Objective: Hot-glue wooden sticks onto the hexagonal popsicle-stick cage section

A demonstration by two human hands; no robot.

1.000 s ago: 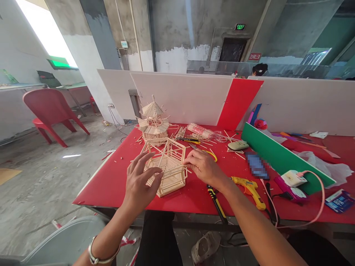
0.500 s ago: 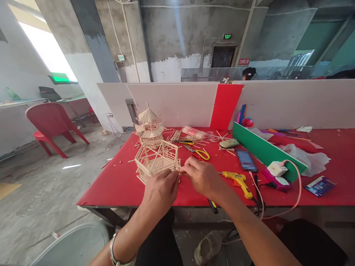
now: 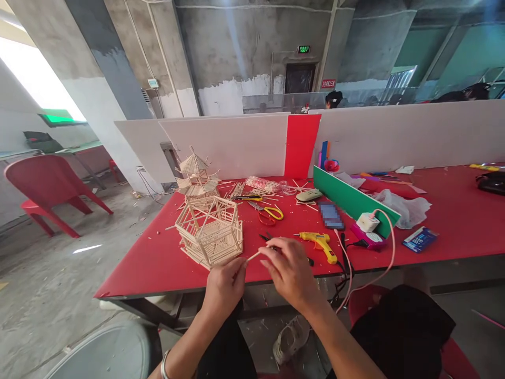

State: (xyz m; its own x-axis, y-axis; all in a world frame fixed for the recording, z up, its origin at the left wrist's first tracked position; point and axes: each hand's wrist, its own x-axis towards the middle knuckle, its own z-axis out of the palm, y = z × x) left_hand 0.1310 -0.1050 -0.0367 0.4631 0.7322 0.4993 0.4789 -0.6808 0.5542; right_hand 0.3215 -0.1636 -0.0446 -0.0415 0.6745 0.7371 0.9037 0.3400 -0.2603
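My left hand and my right hand meet at the near edge of the red table, both pinching a thin wooden stick between the fingertips. Just beyond my left hand stands a hexagonal frame of wooden sticks. Behind it rises a small stick pagoda with tiered roofs. A yellow glue gun lies right of my right hand.
Yellow-handled scissors, loose sticks, a green board, a white socket with pink cable, a blue packet and crumpled plastic lie on the table. White and red panels stand behind. A red chair stands left.
Both hands left the hexagonal frame and drew back to the table's near edge, coming together on one stick. The camera view swung to the right.
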